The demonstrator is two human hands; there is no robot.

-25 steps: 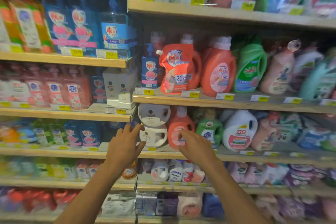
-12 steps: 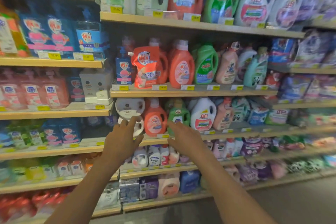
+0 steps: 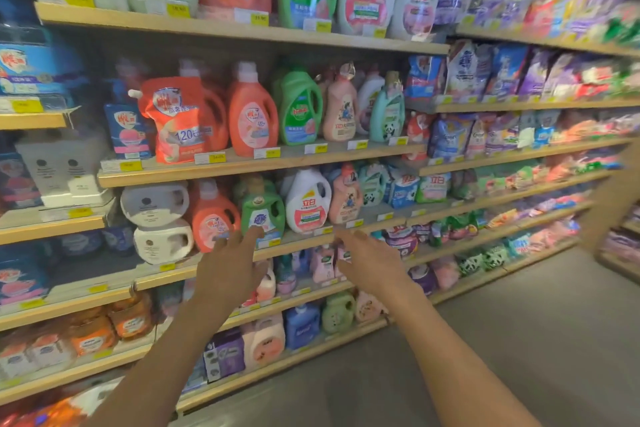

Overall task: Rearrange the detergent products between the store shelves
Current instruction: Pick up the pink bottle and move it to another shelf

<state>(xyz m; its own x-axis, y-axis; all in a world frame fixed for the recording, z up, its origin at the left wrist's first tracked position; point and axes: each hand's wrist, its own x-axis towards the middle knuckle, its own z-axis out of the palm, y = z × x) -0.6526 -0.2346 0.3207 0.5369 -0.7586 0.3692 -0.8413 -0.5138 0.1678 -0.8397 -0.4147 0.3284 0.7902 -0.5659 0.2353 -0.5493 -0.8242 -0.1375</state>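
Both my hands reach toward the third shelf (image 3: 298,243) with fingers apart and nothing in them. My left hand (image 3: 230,265) is just in front of a green detergent bottle (image 3: 263,213), its fingertips near the bottle's lower label. To the left of that bottle stand an orange-red bottle (image 3: 213,218) and two stacked white jugs (image 3: 156,222). My right hand (image 3: 372,262) hovers below a white jug with a red label (image 3: 308,201) and a pink bottle (image 3: 346,196).
The shelf above (image 3: 259,165) carries a red refill pouch (image 3: 176,120), orange, green and pink bottles. The top shelf (image 3: 242,28) holds large jugs. Bagged products (image 3: 502,76) fill the shelves to the right. Grey floor (image 3: 519,340) lies at the lower right.
The view has swung to the right along the shelves. Both hands moved right with it, from the white jugs and orange bottle to the green bottle and the white jug. Still empty.
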